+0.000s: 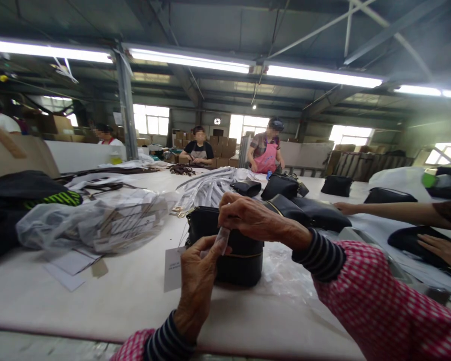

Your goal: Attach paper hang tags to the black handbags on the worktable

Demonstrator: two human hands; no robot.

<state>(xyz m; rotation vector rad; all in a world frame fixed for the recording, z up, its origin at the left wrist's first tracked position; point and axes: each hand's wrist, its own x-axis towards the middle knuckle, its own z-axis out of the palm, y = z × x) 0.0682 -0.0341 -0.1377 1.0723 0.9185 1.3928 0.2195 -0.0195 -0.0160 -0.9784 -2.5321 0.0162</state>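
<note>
A small black bag stands upright on the white table right in front of me. My left hand and my right hand are both pinched on a small clear plastic piece held in front of the bag. A white paper tag hangs beside the bag on the left.
A clear plastic bag of paper tags lies to the left, next to dark clothing. More black bags and a bundle of pale straps lie behind. Another person's arm and hand reach in from the right. Workers stand at the far side.
</note>
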